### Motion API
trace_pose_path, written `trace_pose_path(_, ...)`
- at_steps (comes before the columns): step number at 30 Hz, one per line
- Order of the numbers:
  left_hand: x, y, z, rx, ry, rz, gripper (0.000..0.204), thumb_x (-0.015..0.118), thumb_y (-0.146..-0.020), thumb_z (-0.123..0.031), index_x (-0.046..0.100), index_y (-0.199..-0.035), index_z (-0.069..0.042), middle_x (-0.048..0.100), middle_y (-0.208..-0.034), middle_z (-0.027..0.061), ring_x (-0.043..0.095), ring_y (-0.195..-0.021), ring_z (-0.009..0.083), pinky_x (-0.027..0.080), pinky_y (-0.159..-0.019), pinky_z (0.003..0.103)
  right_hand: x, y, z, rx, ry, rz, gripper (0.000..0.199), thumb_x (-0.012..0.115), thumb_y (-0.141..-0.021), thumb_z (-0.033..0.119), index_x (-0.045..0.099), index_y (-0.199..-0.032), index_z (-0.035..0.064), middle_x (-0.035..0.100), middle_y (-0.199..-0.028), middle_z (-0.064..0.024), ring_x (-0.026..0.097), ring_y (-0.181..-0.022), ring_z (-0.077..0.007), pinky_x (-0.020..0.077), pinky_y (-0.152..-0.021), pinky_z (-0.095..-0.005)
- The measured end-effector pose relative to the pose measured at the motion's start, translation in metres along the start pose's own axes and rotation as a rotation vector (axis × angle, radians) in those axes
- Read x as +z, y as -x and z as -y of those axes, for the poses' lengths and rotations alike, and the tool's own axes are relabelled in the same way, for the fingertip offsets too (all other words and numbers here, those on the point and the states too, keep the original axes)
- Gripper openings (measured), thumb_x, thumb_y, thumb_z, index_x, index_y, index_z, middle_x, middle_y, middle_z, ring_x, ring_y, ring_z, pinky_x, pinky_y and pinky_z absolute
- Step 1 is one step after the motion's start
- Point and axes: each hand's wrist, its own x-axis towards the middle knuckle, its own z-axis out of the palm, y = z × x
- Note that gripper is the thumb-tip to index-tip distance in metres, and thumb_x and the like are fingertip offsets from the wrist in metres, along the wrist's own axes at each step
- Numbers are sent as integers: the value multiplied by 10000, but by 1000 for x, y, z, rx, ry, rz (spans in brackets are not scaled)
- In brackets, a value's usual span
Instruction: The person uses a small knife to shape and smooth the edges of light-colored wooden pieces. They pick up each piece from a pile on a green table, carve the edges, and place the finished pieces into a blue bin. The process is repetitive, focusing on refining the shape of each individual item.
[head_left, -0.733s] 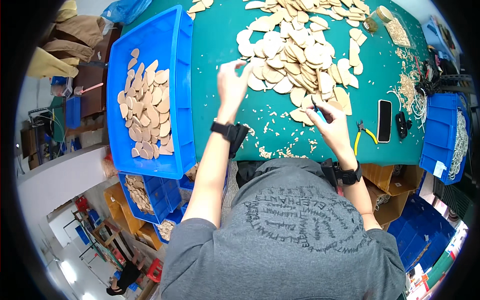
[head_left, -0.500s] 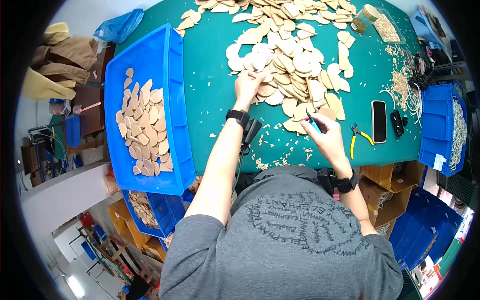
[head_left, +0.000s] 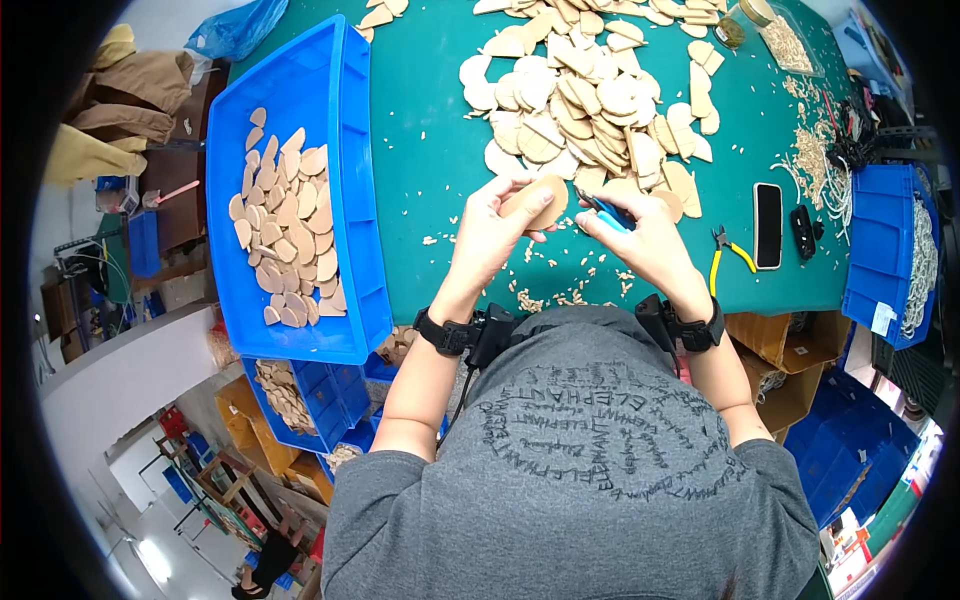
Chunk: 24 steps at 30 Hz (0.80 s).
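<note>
While both hands grip, left hand (head_left: 492, 232) wooden piece (head_left: 535, 202), right hand (head_left: 645, 238) blue cutter (head_left: 605, 210), near table edge (head_left: 600, 305).

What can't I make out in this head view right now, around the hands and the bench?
- Blue-handled tool: its tip is too small to identify, partly covered by the right hand.
- Wooden piece: lower part hidden by the left hand.
- Pile of wooden pieces: cut off by the top edge.
</note>
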Motion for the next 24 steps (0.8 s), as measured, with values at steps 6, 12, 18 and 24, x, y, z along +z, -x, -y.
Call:
trace_pose_path(6,7,11,-6,65,-147,-40,285,674,-887,-217,626,-1074,-8,681,-909,75,667,-722,122,486,-524,196,1,1,11,-61,-20,-8,337,738,-778,329,693,-983,65,673,-876,-97,607,-824,-240,452,-768,-340)
trace_pose_path(12,9,17,-7,82,-237,-69,279,680,-879,-207,633,-1074,-12,678,-900,63,661,-724,105,469,-505,192,2,2,9,-93,-8,-40,306,739,-780,307,696,-954,58,680,-844,-103,619,-787,-241,465,-742,-346)
trace_pose_path(18,14,21,-13,141,-389,-128,274,696,-859,-211,671,-1060,-26,682,-848,37,600,-623,54,445,-473,188,2,3,7,-83,-49,-31,274,732,-778,286,701,-918,52,673,-783,-115,622,-720,-235,476,-695,-339)
trace_pose_path(24,14,20,-14,140,-419,-122,284,701,-855,-221,677,-1064,-30,677,-819,28,569,-570,42,423,-460,181,7,2,-2,-117,-22,-57,223,710,-768,226,700,-908,53,667,-760,-101,620,-693,-212,472,-650,-312)
